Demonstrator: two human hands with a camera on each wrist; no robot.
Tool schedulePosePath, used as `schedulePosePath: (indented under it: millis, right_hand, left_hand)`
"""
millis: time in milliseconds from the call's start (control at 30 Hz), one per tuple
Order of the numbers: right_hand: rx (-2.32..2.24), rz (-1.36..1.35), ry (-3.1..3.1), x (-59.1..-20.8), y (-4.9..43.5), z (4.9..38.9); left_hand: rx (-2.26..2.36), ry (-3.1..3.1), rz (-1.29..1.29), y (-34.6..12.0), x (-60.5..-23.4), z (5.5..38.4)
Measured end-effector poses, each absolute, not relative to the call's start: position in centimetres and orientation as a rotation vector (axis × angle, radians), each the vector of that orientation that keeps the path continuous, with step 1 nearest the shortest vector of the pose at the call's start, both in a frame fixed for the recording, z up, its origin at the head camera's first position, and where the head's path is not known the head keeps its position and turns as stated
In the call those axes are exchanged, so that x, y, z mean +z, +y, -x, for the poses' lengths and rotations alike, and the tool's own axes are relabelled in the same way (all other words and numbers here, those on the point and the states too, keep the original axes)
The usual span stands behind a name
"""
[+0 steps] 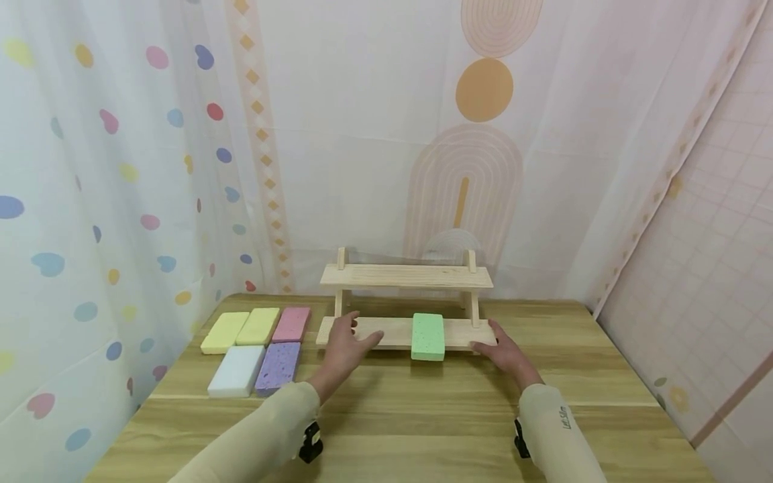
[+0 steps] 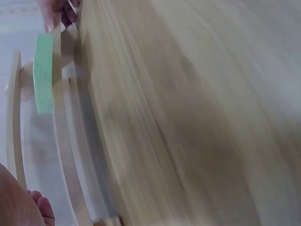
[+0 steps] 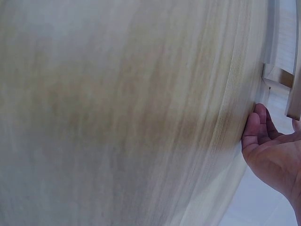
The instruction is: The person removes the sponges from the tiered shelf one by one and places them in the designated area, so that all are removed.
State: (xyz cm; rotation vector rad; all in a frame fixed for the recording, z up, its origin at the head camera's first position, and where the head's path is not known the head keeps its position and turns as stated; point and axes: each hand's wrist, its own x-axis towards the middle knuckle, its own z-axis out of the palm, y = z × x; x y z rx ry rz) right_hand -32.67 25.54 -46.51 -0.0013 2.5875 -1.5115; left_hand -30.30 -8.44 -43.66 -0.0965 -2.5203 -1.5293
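A two-tier wooden display shelf (image 1: 406, 276) stands at the back of the table. On its lower board lies a light green sponge (image 1: 428, 337), jutting past the front edge. My left hand (image 1: 345, 345) is over the left part of the lower board, thumb and fingers spread apart and nothing between them. At the board's right end, my right hand (image 1: 507, 353) grips the corner, its thumb at the front edge. The left wrist view shows that right hand (image 2: 59, 12) with fingers on both sides of the board end. Curled fingers of the right hand (image 3: 265, 127) are low, close to the tabletop.
Left of the shelf lie two yellow sponges (image 1: 225, 333), a pink sponge (image 1: 292, 325), a white sponge (image 1: 237, 372) and a purple sponge (image 1: 278, 367). A patterned curtain (image 1: 362, 168) hangs behind the wooden table (image 1: 423, 416).
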Motion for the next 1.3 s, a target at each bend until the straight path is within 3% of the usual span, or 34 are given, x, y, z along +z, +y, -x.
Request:
schedulePosePath:
  millis: [767, 1300]
  right_hand:
    - [-1.534, 0.003, 2.589, -46.6, 25.5, 32.7]
    - [-1.555, 0.011, 2.567, -46.8, 25.5, 32.6]
  left_hand:
    - [-1.385, -2.57, 0.138, -0.7, -45.1, 29.3]
    - [-1.296, -2.548, -0.049, 3.1, -46.6, 29.1]
